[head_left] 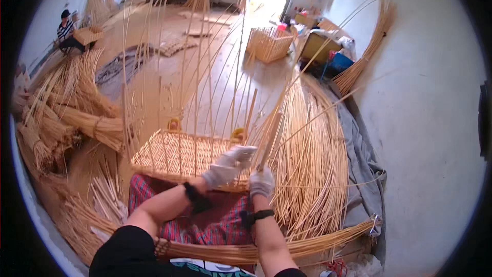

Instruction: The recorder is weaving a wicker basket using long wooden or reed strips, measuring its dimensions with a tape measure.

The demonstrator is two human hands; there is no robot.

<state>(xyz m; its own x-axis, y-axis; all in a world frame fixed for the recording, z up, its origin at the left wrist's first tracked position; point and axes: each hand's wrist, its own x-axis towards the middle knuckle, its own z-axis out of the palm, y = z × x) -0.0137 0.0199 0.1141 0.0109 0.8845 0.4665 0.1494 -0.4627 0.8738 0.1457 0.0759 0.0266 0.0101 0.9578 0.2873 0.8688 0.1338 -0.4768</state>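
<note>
A woven wicker basket base (pixel 177 155) rests across my lap on a red plaid cloth (pixel 218 225). Tall thin wicker stakes (pixel 196 87) rise from its edges. My left hand (pixel 229 166), in a whitish glove, lies over the base's right part with its fingers stretched out to the right, slightly blurred. Just beyond it stands a shorter wooden stake (pixel 250 110). At the base's near right corner, my gloved right hand (pixel 262 182) is closed round the lower end of a wooden stick (pixel 269 141), which points up and away.
A broad pile of loose wicker rods (pixel 310 169) lies at my right, beside grey cloth (pixel 359 159). Tied bundles (pixel 92 123) fill the left side. Farther off are a finished-looking basket (pixel 269 45) and a seated person (pixel 66 32). A long rod bundle (pixel 215 251) crosses before me.
</note>
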